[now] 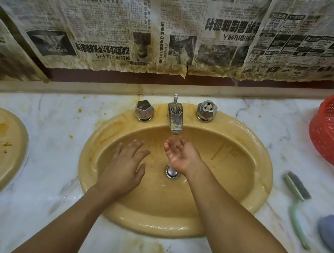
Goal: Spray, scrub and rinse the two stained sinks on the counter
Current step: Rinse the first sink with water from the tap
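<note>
Both hands over sink (237,196): left hand (124,169) flat, right hand (179,154) cupped.

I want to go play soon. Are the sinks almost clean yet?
Not yet. Done, it seems: the middle sink is wet, and the scrub brush lies on the counter. Now: the right hand is cupped under the faucet and the left hand is open over the basin, so this looks like rinsing. Left to do: brown streaks on its back wall, and the left sink is spotted with orange stains.
</note>
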Motion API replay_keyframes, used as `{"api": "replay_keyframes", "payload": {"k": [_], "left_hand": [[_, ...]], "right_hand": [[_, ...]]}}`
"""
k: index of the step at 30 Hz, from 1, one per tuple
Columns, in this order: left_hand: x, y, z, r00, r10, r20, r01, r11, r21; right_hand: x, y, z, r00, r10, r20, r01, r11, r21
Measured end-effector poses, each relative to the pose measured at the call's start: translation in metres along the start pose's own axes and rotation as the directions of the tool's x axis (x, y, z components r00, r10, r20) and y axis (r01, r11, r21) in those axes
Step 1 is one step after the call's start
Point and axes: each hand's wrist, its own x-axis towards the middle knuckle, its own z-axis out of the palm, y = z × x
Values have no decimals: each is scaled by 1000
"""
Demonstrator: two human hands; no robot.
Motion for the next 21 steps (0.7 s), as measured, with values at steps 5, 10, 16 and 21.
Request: {"api": "replay_keyframes", "payload": {"k": [5, 10, 16, 21], "left_hand": [[17, -21, -2, 992, 125, 33, -129, 975, 180], [27, -31, 3, 930, 282, 236, -353, 864, 358], [64, -16, 13, 833, 263, 486, -498, 739, 453], [83, -22, 32, 755, 202, 624, -592, 619, 516]], "right_hand": [[-4, -10, 3, 997, 53, 53, -49, 995, -83], [-10, -22, 9, 985, 120, 126, -105, 987, -122], [-21, -24, 4, 949, 180, 257, -140, 976, -169], [-19, -33, -10, 967, 155, 200, -106, 966, -237]]}}
